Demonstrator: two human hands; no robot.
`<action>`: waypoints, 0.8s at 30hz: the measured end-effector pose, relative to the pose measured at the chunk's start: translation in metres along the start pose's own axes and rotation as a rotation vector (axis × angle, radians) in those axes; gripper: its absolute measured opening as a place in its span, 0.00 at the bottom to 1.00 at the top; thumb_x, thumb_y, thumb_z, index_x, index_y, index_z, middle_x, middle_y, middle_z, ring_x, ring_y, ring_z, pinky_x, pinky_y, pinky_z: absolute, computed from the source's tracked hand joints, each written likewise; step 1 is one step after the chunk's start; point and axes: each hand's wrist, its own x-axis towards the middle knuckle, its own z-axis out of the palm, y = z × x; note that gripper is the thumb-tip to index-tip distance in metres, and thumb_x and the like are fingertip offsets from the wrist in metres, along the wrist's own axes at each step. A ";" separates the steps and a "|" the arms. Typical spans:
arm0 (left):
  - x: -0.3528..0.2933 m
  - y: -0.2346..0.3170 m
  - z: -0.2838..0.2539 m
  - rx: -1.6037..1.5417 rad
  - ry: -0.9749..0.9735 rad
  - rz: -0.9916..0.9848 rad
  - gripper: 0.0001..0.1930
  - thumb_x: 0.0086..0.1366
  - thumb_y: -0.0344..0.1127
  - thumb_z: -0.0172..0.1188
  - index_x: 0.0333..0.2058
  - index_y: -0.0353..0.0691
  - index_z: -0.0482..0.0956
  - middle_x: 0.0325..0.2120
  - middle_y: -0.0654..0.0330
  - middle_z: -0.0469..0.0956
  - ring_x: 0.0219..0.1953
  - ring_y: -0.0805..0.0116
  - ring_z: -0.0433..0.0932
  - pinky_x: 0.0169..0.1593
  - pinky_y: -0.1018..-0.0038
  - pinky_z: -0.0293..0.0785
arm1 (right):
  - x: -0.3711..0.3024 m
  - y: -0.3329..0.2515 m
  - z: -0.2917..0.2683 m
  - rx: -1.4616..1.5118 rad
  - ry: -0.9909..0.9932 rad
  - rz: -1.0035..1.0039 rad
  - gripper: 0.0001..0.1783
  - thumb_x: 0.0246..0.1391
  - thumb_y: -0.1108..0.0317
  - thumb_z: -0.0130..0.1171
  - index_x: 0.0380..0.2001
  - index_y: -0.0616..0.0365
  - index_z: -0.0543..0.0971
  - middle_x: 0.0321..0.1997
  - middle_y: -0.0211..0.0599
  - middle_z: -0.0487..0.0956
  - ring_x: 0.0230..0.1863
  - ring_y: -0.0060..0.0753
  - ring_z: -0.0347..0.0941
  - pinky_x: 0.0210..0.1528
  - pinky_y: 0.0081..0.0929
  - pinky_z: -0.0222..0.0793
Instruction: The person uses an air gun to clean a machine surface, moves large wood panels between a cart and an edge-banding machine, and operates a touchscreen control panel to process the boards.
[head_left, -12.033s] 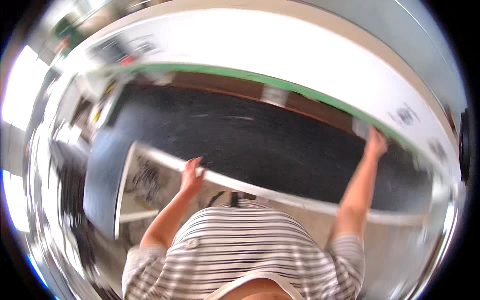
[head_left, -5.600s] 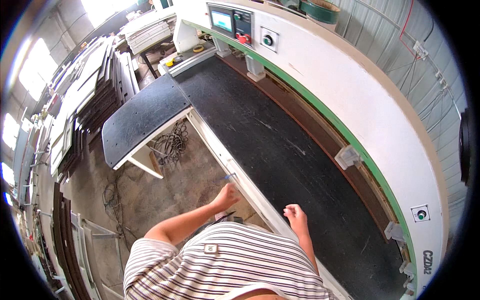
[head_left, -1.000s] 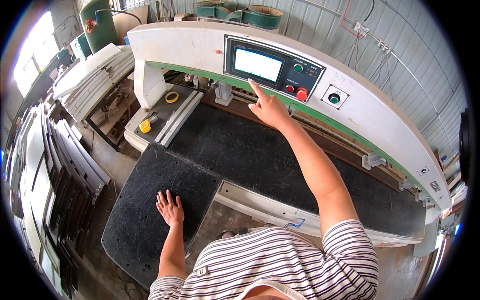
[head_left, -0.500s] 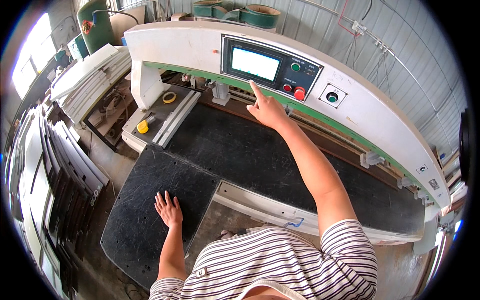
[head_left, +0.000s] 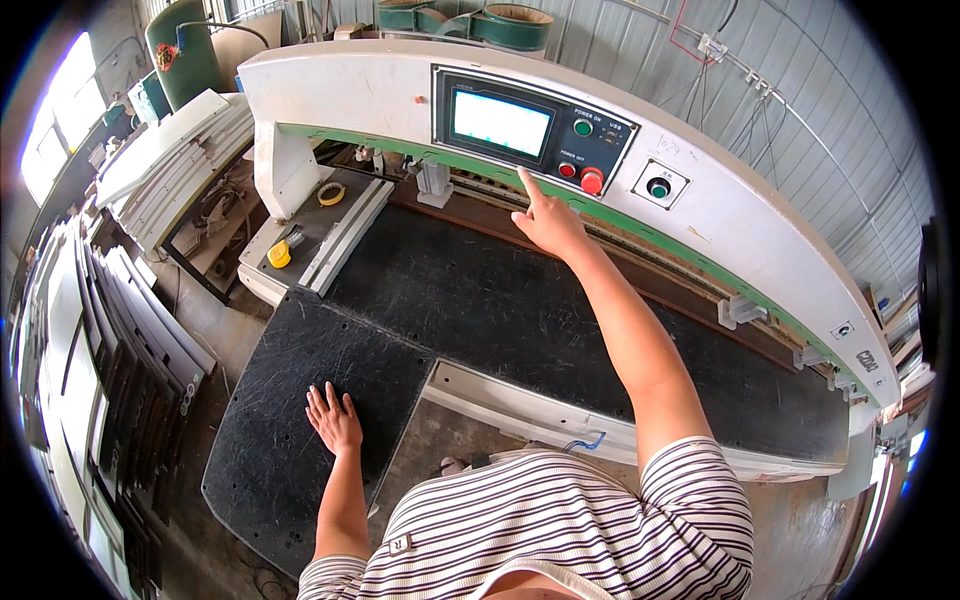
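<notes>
My left hand (head_left: 336, 420) lies flat on the black table surface (head_left: 290, 470) of a machine, fingers spread, nothing in it. Reaching forward, my right hand (head_left: 550, 222) is empty, with the index finger stretched out and the thumb apart; the other fingers are partly curled. Its fingertip is just below the lit touchscreen (head_left: 499, 124), at the lower edge of the dark control panel (head_left: 560, 92). Whether it touches the panel, I cannot tell. To the right of the screen are a green button (head_left: 583, 128), a small red button (head_left: 568, 170) and a larger red knob (head_left: 592, 181).
A yellow tape measure (head_left: 279, 254) and a tape roll (head_left: 331, 194) sit on the machine's left end, beside a metal fence (head_left: 348, 236). The white beam (head_left: 340, 85) arches across the back. Stacked panels (head_left: 110, 330) stand at left. A rotary switch (head_left: 659, 187) is farther right.
My right hand has moved slightly right and down, its fingertip shifting from under the screen's middle toward the screen's lower right. My left hand stays flat on the table.
</notes>
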 end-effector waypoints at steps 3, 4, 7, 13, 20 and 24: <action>0.000 0.000 0.000 0.001 -0.001 0.002 0.27 0.73 0.51 0.43 0.65 0.45 0.64 0.70 0.50 0.53 0.73 0.55 0.48 0.73 0.58 0.40 | 0.003 0.006 -0.001 0.043 0.026 -0.010 0.45 0.58 0.55 0.58 0.72 0.47 0.48 0.33 0.51 0.83 0.37 0.55 0.81 0.43 0.46 0.77; 0.000 0.000 0.000 0.002 -0.002 0.003 0.27 0.73 0.51 0.43 0.65 0.45 0.64 0.70 0.50 0.53 0.73 0.55 0.48 0.73 0.58 0.40 | 0.004 0.007 -0.002 0.061 0.033 -0.014 0.44 0.58 0.55 0.58 0.72 0.47 0.49 0.33 0.51 0.83 0.37 0.54 0.81 0.42 0.47 0.77; 0.000 0.000 0.000 0.006 0.000 0.002 0.27 0.74 0.50 0.43 0.65 0.45 0.64 0.70 0.49 0.53 0.73 0.55 0.48 0.73 0.58 0.40 | 0.005 0.006 -0.005 0.060 0.038 -0.015 0.44 0.58 0.55 0.58 0.72 0.46 0.50 0.31 0.50 0.83 0.36 0.53 0.81 0.42 0.47 0.77; 0.000 -0.001 0.003 -0.004 0.024 0.013 0.26 0.74 0.50 0.43 0.65 0.45 0.64 0.70 0.49 0.54 0.73 0.54 0.49 0.73 0.59 0.41 | 0.001 -0.001 -0.005 0.009 0.018 -0.003 0.44 0.58 0.55 0.58 0.72 0.45 0.50 0.31 0.49 0.83 0.36 0.53 0.81 0.42 0.47 0.77; 0.000 -0.002 0.004 -0.004 0.018 0.006 0.26 0.74 0.49 0.43 0.65 0.45 0.65 0.70 0.49 0.54 0.73 0.55 0.49 0.73 0.59 0.41 | -0.010 -0.002 0.005 0.081 0.025 -0.077 0.44 0.59 0.56 0.58 0.73 0.45 0.49 0.32 0.46 0.83 0.37 0.50 0.81 0.45 0.45 0.77; 0.000 0.001 0.001 -0.002 0.008 0.000 0.26 0.74 0.49 0.42 0.65 0.45 0.65 0.70 0.50 0.53 0.73 0.55 0.48 0.73 0.60 0.41 | -0.015 -0.002 0.002 0.096 -0.021 -0.041 0.44 0.58 0.57 0.58 0.73 0.46 0.49 0.32 0.45 0.83 0.36 0.50 0.81 0.43 0.44 0.77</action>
